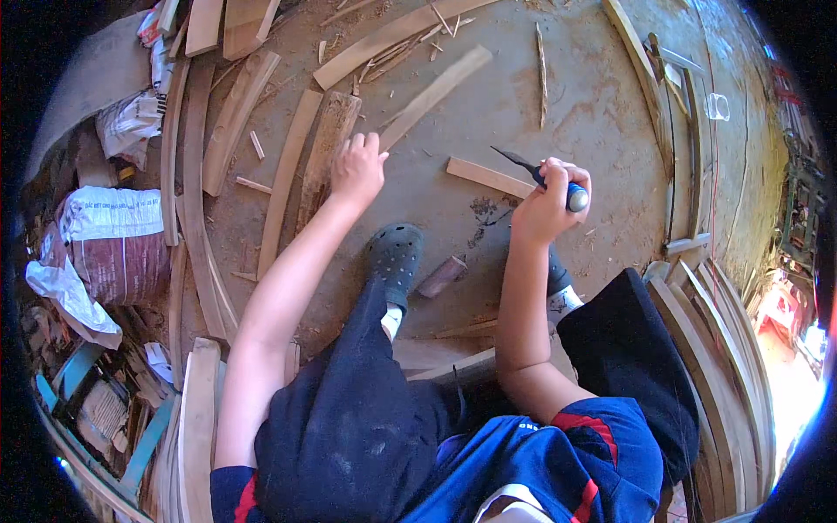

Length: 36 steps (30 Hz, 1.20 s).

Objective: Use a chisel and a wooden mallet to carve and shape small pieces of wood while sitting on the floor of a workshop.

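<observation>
My left hand (pixel 357 170) is closed, its fingers curled round the near end of a pale wooden strip (pixel 440 91). The strip slants away to the upper right above the floor. Gripped in my right hand (pixel 551 202) is a knife with a dark pointed blade (pixel 516 158) and a blue handle (pixel 576 197). Its tip points left and away from me. Under the right hand, a short wooden piece (pixel 486 177) lies on the floor, one end hidden by the hand. A rough, bark-edged board (pixel 330 157) lies beside my left hand.
Curved wooden pieces (pixel 190 192) lie along the left, near a printed sack (pixel 113 235). Across the top is a curved board (pixel 392 39) with splinters. A short round wooden block (pixel 442 277) lies by my shoe (pixel 395 257). More curved boards (pixel 706 366) are stacked at right.
</observation>
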### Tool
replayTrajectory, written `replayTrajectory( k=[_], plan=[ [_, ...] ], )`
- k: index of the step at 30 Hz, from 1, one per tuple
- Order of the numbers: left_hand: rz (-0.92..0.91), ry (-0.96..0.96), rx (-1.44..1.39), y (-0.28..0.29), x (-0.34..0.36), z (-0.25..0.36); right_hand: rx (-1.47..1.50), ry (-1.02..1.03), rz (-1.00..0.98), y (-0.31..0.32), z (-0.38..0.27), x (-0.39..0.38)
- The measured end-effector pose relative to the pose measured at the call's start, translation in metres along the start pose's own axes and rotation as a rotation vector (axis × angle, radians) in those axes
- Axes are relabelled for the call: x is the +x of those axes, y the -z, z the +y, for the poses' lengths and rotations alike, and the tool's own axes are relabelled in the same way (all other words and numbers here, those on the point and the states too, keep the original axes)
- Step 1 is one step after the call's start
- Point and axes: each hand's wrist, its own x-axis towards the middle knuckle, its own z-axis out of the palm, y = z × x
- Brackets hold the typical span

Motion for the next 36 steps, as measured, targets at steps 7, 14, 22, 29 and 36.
replayTrajectory(
  k=[7, 14, 22, 29, 36],
  plan=[
    [0.014, -0.017, 0.013, -0.010, -0.033, -0.023, 0.083, -0.061, -0.181, -0.005, 0.020, -0.009],
    [0.115, -0.061, -0.062, -0.019, -0.032, -0.024, 0.062, 0.084, -0.442, -0.018, 0.048, -0.026],
    [0.062, -0.059, -0.027, -0.021, -0.031, -0.026, -0.053, 0.085, -0.584, -0.022, 0.064, -0.044],
    [0.141, -0.064, -0.044, -0.024, -0.032, -0.025, 0.016, 0.043, -0.532, -0.019, 0.066, -0.051],
    [0.156, -0.082, -0.036, -0.024, -0.031, -0.026, 0.009, 0.118, -0.536, -0.015, 0.068, -0.058]
  ],
)
